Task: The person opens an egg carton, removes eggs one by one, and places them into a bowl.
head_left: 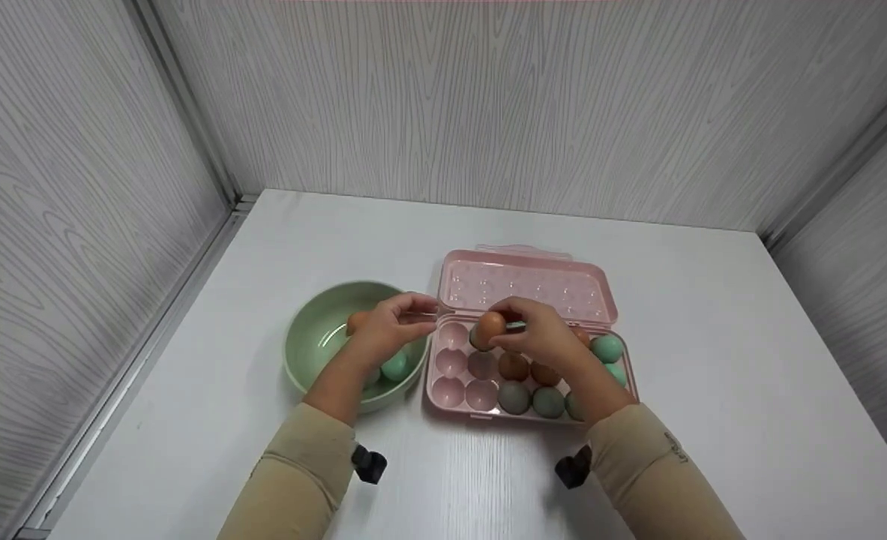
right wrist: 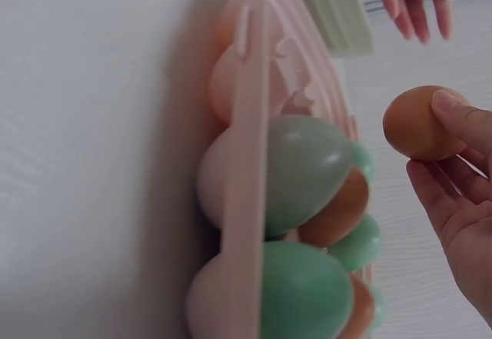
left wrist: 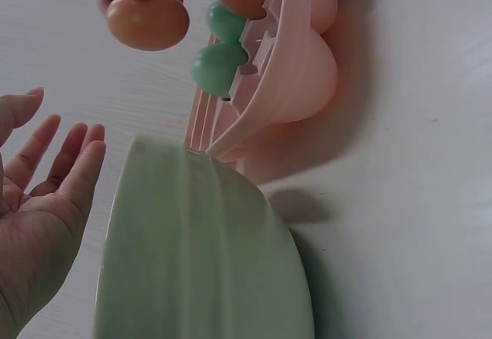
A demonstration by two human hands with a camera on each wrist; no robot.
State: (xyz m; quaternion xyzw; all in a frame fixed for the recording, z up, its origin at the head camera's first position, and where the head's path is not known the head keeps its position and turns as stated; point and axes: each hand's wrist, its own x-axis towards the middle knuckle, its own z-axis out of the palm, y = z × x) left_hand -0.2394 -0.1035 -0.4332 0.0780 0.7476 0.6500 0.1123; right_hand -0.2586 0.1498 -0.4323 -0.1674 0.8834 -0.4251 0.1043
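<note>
My right hand (head_left: 540, 334) pinches a brown egg (head_left: 491, 327) between thumb and fingers, above the back row of a pink egg carton (head_left: 449, 392). In the right wrist view that egg (right wrist: 423, 122) hangs clear of the carton. Brown and green eggs (head_left: 514, 397) fill the carton's middle and right cups, while several left cups hold none. My left hand (head_left: 387, 328) holds nothing, fingers spread, over the right side of a pale green bowl (head_left: 302, 341). Inside the bowl lie a green egg (head_left: 395, 366) and a brown egg (head_left: 356, 322), partly hidden by my left arm.
The carton's pink lid (head_left: 529, 289) lies folded back behind it. Bowl and carton stand side by side on a white table (head_left: 188, 435). Pale wood-grain panels (head_left: 488, 112) rise at the back and both sides.
</note>
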